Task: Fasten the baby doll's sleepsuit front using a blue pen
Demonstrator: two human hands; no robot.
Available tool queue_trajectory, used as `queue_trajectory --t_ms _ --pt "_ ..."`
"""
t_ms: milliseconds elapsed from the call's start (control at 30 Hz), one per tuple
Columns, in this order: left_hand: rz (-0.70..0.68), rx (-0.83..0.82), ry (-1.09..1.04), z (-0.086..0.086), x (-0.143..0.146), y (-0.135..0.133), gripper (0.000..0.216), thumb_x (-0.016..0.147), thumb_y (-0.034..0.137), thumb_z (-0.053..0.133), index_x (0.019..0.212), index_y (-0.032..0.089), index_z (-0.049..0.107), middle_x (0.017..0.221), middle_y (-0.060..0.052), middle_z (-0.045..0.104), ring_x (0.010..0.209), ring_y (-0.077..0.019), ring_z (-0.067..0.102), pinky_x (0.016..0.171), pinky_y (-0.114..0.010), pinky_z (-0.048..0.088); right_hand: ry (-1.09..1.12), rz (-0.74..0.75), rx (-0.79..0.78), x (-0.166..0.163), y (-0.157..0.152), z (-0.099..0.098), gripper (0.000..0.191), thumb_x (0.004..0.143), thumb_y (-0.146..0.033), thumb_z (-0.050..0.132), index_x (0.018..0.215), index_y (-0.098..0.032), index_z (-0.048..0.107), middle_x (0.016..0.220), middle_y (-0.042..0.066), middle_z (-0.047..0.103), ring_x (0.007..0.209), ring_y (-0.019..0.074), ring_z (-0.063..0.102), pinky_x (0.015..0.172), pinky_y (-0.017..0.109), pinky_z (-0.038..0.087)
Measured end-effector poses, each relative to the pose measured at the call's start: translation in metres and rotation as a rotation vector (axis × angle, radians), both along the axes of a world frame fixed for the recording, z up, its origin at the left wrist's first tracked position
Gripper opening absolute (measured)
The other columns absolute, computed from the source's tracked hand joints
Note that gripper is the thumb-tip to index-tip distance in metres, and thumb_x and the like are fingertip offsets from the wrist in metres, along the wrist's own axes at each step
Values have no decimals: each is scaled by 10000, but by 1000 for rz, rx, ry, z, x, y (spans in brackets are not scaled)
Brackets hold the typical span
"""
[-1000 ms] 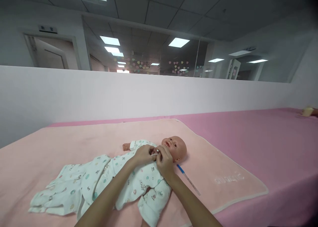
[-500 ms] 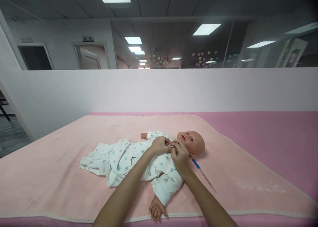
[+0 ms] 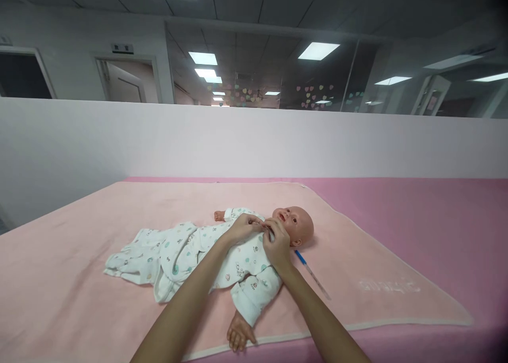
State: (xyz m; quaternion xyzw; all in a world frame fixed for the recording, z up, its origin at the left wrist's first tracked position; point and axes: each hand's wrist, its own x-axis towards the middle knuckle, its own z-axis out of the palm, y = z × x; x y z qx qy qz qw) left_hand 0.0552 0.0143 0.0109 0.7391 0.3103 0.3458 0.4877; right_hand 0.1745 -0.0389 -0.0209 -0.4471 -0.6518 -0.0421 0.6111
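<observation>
Where left hand (image 3: 245,227) meets right hand (image 3: 277,242): collar of the printed garment (image 3: 246,258)
Grip, both: fingertips pressed together — pinching that cloth
Doll (image 3: 298,224): lying face-up on the peach towel (image 3: 351,262)

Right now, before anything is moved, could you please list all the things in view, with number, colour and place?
doll: one, pinkish-brown, on its back
clothing: pieces unclear, white with small coloured prints, on the doll
thin stick: one, blue-ended, near the doll's head
blanket: one, peach, under the doll
covering: one, pink, under the blanket
low wall: one, white, behind the covering
heart shapes: many, mixed colours, above the low wall
ceiling lights: several, white, overhead
doorway: one, pale, back left
sign: one, dark, above the doorway
left grip: one, bare, at the doll's neckline
right grip: one, bare, fingertips close to the left's
</observation>
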Motion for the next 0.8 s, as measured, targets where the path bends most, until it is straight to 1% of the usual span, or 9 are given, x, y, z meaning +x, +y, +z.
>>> queue_trajectory --t_ms 67,133,200,300,367,467,567,800 --pt "-16 -19 -27 3 -1 -3 228 638 271 584 769 98 656 603 -4 535 562 -87 421 534 -206 311 21 -10 19 0 0 0 217 729 -69 379 787 -181 556 843 48 548 834 157 518 755 294 440" --pt "-20 -2 -30 6 -1 -5 214 655 265 563 756 102 660 639 -15 555 590 -93 437 550 -208 319 34 -25 36 -1 -1 -1 211 742 -76 381 773 -182 561 835 44 546 832 151 518 752 287 442" --pt "-16 28 -6 8 -2 -6 206 656 261 556 749 111 661 599 2 524 567 -84 413 535 -205 305 39 -46 47 -1 -1 -2 208 746 -79 388 772 -182 567 849 46 547 842 149 517 756 286 444" --pt "-22 66 43 6 -4 -4 222 616 231 580 798 127 653 510 54 393 498 -61 327 490 -196 260 37 -80 63 -1 0 -3 213 745 -82 394 781 -181 579 884 54 548 871 153 516 772 291 445" --pt "-19 96 61 2 -4 -1 262 598 207 582 843 137 644 502 69 336 483 -54 291 479 -193 243 32 -96 75 -1 0 -2 222 744 -82 396 792 -180 588 900 59 548 891 156 515 790 297 442" --pt "8 140 95 -5 -4 3 259 611 211 558 844 142 648 502 68 319 479 -55 275 472 -194 233 31 -104 76 -1 0 -1 225 740 -82 401 806 -180 593 899 62 551 892 159 516 789 301 444" --pt "35 161 130 -8 -3 5 253 625 234 543 829 138 657 498 60 336 476 -59 283 466 -198 231 41 -103 71 -2 -1 0 215 734 -83 407 804 -180 586 889 62 551 866 159 522 756 297 453" --pt "52 166 153 -6 -4 3 236 626 258 538 791 141 660 490 59 340 468 -62 291 468 -199 236 38 -95 81 -2 -2 0 209 716 -66 411 790 -176 573 881 57 548 846 153 521 731 287 452"
